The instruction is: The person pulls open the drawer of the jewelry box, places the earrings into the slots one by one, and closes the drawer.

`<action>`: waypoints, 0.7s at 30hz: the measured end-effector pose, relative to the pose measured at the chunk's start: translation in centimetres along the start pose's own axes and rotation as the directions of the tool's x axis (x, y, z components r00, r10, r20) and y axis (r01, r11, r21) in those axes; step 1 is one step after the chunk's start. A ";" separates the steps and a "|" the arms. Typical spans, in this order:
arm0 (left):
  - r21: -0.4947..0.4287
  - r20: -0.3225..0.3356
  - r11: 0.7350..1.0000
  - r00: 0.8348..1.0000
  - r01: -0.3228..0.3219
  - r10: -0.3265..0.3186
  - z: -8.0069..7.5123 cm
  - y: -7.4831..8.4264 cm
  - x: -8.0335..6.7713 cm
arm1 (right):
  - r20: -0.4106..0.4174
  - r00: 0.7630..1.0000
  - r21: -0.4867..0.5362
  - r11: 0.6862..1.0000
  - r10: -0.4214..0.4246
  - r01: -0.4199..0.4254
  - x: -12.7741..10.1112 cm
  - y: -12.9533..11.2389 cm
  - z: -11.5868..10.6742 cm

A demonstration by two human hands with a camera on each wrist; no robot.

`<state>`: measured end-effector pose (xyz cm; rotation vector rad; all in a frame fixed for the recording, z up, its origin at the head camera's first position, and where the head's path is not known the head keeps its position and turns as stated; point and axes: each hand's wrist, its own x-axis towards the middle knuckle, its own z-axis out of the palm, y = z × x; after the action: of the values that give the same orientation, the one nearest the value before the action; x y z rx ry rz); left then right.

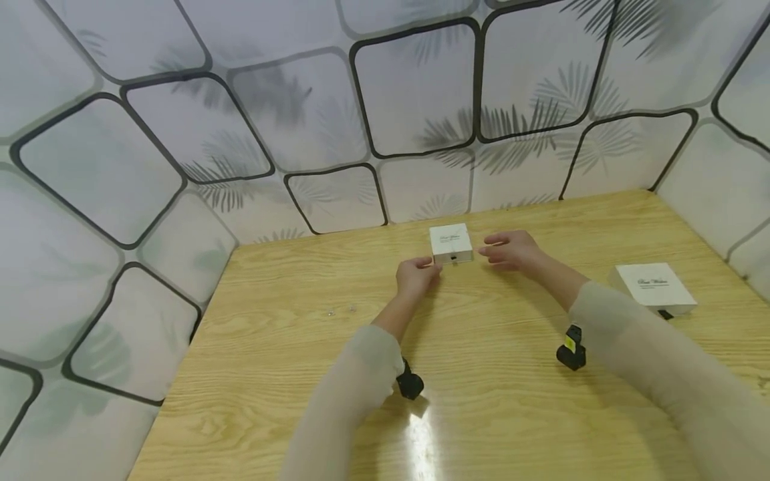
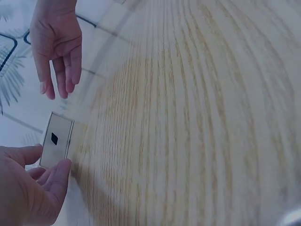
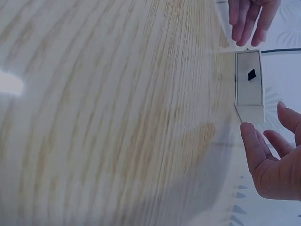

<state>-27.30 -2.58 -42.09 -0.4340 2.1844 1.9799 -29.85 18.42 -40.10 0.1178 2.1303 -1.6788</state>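
Leaf-patterned panels walled the wooden tabletop point(image 1: 481, 374) on three sides. Near its back edge, the left hand point(image 1: 416, 276) touched the small white box point(image 1: 451, 244) at its left front corner, fingers loosely curled, not clamped. The right hand point(image 1: 511, 250) hovered just beside it, fingers relaxed. It looked light, rigid and smooth; opposite sides suited gripping. A second box point(image 1: 654, 287) lay by the right edge.
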 end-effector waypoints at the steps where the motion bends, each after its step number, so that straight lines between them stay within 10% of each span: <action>1: -0.019 0.007 1.000 1.000 0.022 -0.022 0.0 -0.1 -0.1 | 0.003 1.000 -0.008 1.000 -0.004 0.004 -0.1 0.1 -0.1; 10: -0.180 0.092 0.968 0.983 0.175 -0.161 0.2 -0.3 -0.9 | 0.021 1.000 -0.130 0.991 -0.023 0.026 -2.2 0.5 -1.4; 21: -0.171 0.178 0.971 0.975 0.164 -0.133 1.8 -0.6 -1.8 | -0.058 0.995 -0.206 0.976 -0.086 0.073 -4.2 1.9 -3.4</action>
<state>-25.55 -0.68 -42.28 -0.4279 1.8226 2.0636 -26.37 22.95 -39.66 0.0284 2.3720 -1.5071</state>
